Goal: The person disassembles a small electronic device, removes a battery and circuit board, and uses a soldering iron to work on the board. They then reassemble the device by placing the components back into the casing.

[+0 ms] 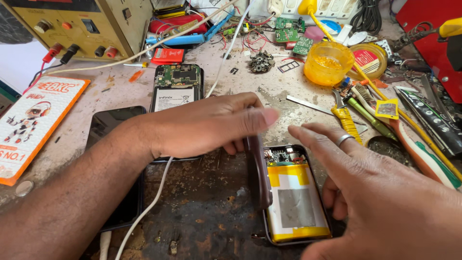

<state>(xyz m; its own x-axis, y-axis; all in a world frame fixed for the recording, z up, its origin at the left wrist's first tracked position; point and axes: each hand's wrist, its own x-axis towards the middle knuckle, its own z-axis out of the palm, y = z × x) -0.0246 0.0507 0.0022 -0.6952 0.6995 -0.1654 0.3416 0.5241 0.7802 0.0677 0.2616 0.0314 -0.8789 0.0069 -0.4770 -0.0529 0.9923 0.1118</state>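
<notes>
The opened phone (296,197) is lying face down on the workbench (202,212), its yellow-taped battery (297,204) exposed. The left hand (207,125) is gripping the detached dark back cover (257,173) at its upper edge, beside the phone. The right hand (365,188) is hovering open over the right rim. The cover is judged thin, light and flexible; the phone is best held by its edges, clear of the soft battery.
</notes>
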